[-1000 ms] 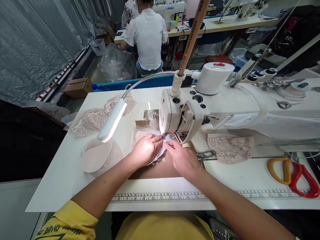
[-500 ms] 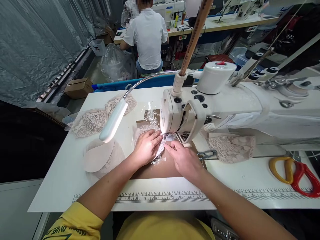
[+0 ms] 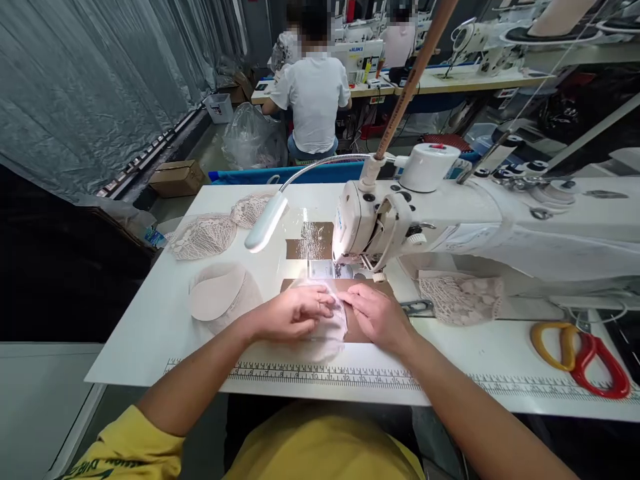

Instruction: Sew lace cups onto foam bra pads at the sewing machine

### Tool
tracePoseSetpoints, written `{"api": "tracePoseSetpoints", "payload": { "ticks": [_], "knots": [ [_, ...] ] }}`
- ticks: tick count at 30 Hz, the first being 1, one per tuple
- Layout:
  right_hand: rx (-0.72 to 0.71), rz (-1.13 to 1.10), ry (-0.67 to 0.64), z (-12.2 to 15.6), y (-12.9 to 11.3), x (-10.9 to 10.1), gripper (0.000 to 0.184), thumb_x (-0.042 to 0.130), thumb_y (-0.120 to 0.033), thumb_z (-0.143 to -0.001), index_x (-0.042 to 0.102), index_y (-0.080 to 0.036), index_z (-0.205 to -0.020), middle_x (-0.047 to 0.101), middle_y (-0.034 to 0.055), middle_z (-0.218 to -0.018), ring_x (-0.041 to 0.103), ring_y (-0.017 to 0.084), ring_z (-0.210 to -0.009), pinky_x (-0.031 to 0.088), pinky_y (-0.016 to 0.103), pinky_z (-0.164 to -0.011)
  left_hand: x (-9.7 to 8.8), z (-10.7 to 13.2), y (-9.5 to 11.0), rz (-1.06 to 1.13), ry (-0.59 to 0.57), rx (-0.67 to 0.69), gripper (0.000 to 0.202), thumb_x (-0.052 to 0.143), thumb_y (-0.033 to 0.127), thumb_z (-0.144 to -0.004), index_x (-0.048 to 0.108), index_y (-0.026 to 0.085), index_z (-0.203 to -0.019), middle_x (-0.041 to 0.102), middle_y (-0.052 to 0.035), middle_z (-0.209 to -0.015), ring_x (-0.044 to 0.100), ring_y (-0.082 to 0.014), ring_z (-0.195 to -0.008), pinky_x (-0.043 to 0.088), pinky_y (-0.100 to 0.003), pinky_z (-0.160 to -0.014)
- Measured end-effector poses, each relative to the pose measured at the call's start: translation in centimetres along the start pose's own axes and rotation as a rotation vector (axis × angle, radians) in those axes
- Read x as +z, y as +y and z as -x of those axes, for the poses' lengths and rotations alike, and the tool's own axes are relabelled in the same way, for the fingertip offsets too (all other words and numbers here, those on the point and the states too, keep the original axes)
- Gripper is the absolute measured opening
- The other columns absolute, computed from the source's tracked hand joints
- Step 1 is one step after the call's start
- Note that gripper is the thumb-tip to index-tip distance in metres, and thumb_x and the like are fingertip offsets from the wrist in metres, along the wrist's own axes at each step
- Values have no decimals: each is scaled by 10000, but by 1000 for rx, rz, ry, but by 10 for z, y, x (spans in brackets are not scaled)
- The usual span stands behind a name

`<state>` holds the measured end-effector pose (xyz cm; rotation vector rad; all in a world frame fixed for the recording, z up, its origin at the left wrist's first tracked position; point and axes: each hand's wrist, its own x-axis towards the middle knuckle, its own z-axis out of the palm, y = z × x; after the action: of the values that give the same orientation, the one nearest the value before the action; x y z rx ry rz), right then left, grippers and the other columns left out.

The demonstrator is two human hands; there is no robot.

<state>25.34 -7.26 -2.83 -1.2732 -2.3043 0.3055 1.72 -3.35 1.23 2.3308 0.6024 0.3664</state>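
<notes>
A pale pink fabric piece [image 3: 327,332] lies in front of the sewing machine [image 3: 363,223], on the brown-covered part of the table and the white top. My left hand [image 3: 299,312] is on its upper left, fingers bent over the cloth and closed on it. At the piece's right edge, my right hand [image 3: 375,312] pinches the cloth between thumb and forefinger. Both hands are just below the needle area, and the fabric is apart from the presser foot. The fingertips partly hide the fabric's upper edge.
Lace pieces [image 3: 203,237] and stacked round fabric pieces [image 3: 220,297] lie at left under a lamp [image 3: 267,221]. Another lace piece [image 3: 460,297] is beneath the machine arm. Scissors [image 3: 583,353] lie at right, a printed ruler [image 3: 310,375] in front. A person [image 3: 314,100] sits ahead.
The fabric piece has come out from under the presser foot toward me, with both hands moving nearer along with it. The camera view has shifted, showing more of the room behind.
</notes>
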Motion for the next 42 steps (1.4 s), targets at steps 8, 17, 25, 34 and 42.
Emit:
{"api": "tracePoseSetpoints", "payload": {
  "ticks": [8, 17, 25, 34, 42],
  "knots": [
    [-158, 108, -173, 0, -7, -1, 298, 489, -119, -863, 660, -213, -1088, 596, 49, -867, 491, 168, -775, 357, 276, -671, -7, -11, -9, -54, 204, -567, 238, 576, 307, -769, 632, 159, -947, 602, -11, -731, 536, -155, -633, 400, -250, -547],
    [-83, 135, -192, 2, -9, -3, 237, 509, -116, -862, 662, -211, -1015, 572, 40, -857, 472, 164, -778, 327, 272, -683, -24, -20, -18, 648, -165, -516, 333, 747, 328, -677, 459, 162, -697, 427, 67, -595, 374, -56, -506, 245, -181, -465],
    [-104, 178, -188, 1, -9, -3, 203, 517, -119, -855, 665, -197, -971, 552, 33, -805, 454, 174, -746, 305, 286, -655, -39, -15, -25, 731, -204, -568, 277, 781, 297, -633, 595, 116, -729, 545, 18, -650, 485, -90, -592, 361, -216, -576],
    [-88, 174, -189, 2, -11, -3, 235, 508, -63, -822, 659, -190, -950, 548, 27, -787, 444, 168, -733, 311, 276, -657, -29, -1, -33, 557, 402, -530, 273, 667, 213, -683, 560, 159, -928, 447, 47, -715, 465, -80, -637, 410, -207, -624],
    [-71, 104, -153, 2, -8, -3, 215, 487, -51, -781, 650, -180, -836, 564, 34, -778, 478, 164, -735, 329, 272, -652, -7, 6, 6, -132, 462, -319, 228, 502, 203, -868, 603, 159, -1067, 631, -86, -1022, 596, -188, -951, 506, -319, -850]
  ]
}}
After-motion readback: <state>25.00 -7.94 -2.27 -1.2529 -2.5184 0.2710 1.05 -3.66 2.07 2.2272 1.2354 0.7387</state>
